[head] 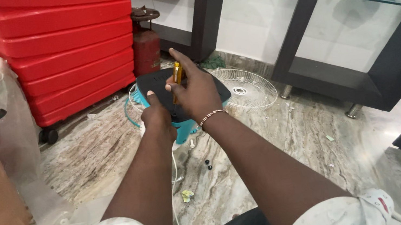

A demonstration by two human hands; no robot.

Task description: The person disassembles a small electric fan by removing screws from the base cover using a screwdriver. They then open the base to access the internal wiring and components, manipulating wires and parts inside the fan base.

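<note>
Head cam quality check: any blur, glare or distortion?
Head view: even indoor light, no harsh glare; the right hand and left hand on the dark fan base look sharp; wide-angle lens bends the shelf frame near the edges; soft shadow under the arms.

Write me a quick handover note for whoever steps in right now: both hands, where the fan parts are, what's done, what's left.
Left hand: gripping the near edge of the dark fan base.
Right hand: holding a yellow-handled screwdriver upright against the base.
Parts: base rests on the teal fan body; one wire grille lies on the floor to the right; small black screws lie loose on the floor.
Done: grille off.
Left: cannot tell.
</note>
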